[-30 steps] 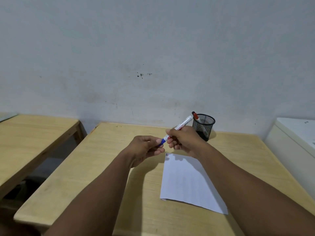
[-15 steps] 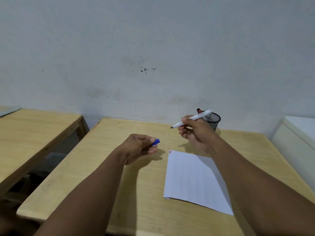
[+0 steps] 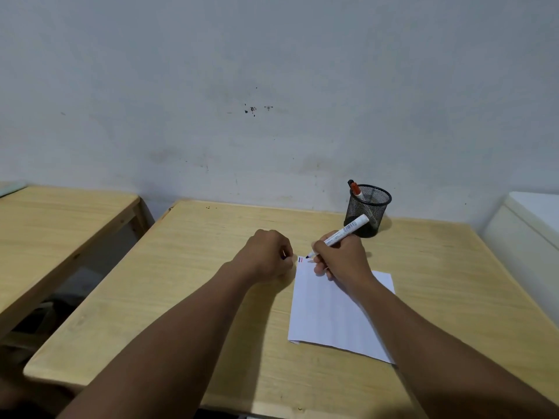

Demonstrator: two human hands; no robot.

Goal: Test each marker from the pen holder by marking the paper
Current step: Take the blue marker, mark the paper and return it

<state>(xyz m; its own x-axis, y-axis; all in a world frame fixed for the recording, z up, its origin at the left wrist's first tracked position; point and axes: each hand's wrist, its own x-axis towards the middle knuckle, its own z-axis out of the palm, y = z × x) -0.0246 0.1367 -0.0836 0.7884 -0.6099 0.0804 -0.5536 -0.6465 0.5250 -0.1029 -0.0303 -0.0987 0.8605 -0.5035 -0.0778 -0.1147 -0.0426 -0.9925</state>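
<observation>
My right hand [image 3: 340, 257] grips an uncapped white marker [image 3: 344, 232], its dark tip touching the top left corner of the white paper [image 3: 329, 316], beside small red and blue marks [image 3: 300, 260]. My left hand [image 3: 267, 254] rests fisted on the table just left of that corner, closed on the blue cap, which is almost hidden. The black mesh pen holder [image 3: 367, 210] stands behind my right hand with a red-capped marker [image 3: 354, 188] leaning out of it.
The paper lies on a light wooden table [image 3: 187, 285] against a grey wall. A second wooden table [image 3: 54, 225] stands to the left across a gap. A white cabinet [image 3: 526, 231] adjoins the right side.
My left hand pulled the blue cap off the marker. My right hand then lowered the marker from the air down to the paper's top left corner, and my left hand settled beside it.
</observation>
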